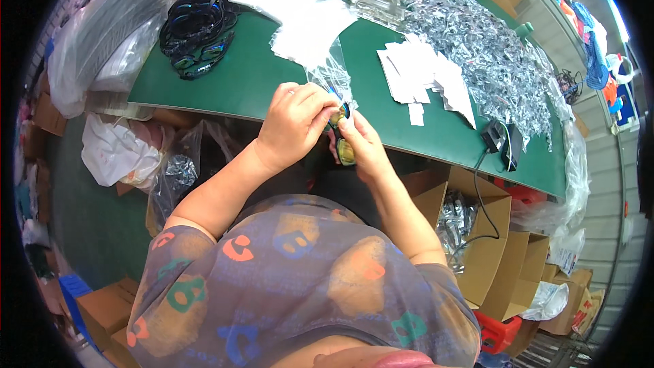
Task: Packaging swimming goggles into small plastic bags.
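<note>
Just off the table's front edge, I hold a pair of goggles [346, 152] with dark frames and yellow mirrored lenses. My right hand [364, 146] grips them from the right, fingers closed around the frame. The closed fingers of my left hand [296, 119] pinch their upper end, partly hiding it. Right beyond my fingers lie thin clear plastic bags [330, 73] on the green table [259, 85]. Farther left on the table is a heap of black goggles [194, 20] with straps and bluish lenses.
White sheets [313, 27] and white cards [409, 71] lie on the table. A large mound of silvery packets [477, 41] covers its right side, with clear plastic cases [376, 3] beside it. A black adapter [496, 138] trails a cable over the edge toward open cartons [484, 266].
</note>
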The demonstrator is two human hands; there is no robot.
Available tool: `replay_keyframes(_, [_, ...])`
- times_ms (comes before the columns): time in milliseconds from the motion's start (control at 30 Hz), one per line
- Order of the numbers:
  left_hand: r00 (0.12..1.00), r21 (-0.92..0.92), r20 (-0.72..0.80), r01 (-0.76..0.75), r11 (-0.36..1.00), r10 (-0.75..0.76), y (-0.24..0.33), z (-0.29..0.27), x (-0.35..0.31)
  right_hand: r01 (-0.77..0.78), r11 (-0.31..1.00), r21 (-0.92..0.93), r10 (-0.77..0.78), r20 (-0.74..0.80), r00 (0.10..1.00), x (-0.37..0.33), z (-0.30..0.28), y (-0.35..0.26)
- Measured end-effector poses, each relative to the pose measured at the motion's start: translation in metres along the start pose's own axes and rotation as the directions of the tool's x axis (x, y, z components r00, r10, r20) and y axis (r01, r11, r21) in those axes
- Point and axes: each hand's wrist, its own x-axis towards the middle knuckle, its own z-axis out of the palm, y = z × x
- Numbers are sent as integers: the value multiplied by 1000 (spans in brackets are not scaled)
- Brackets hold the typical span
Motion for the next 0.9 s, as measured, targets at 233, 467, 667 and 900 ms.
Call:
replay_keyframes(233, [999,140,41,-17,990,11,-8,1,-8,22,935,353,1,-62,998,1,32,11])
replay_keyframes(467, [989,162,-97,-93,982,110,-16,3,-8,64,949,308,-55,-38,998,-4,34,1])
replay_keyframes(667, [994,25,-101,-47,999,49,-28,11,-19,278,829,-485,-370,-104,923,-11,10,9])
replay_keyframes(900, [944,-478,114,324,817,-308,-21,36,-49,-163,734,660,74,160,984,-20,13,10])
